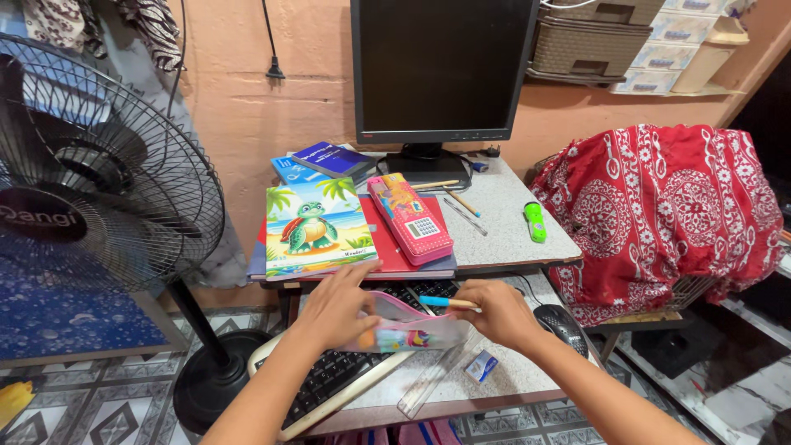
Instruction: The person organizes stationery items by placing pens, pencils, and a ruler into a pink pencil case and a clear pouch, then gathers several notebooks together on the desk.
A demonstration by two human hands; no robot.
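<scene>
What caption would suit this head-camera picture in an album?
Both hands, left and right, hold a clear pencil pouch over a keyboard; the right pinches a blue pen.

One head-worn camera is looking down and forward — sitting close over the worktop (pixel 527 227), facing the monitor (pixel 443 70) and wall.

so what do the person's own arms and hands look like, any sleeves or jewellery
Both arms are bare as far as the view shows, with no sleeves in sight. The left hand and right hand wear no gloves, rings, watch or bracelets that I can see.
</scene>
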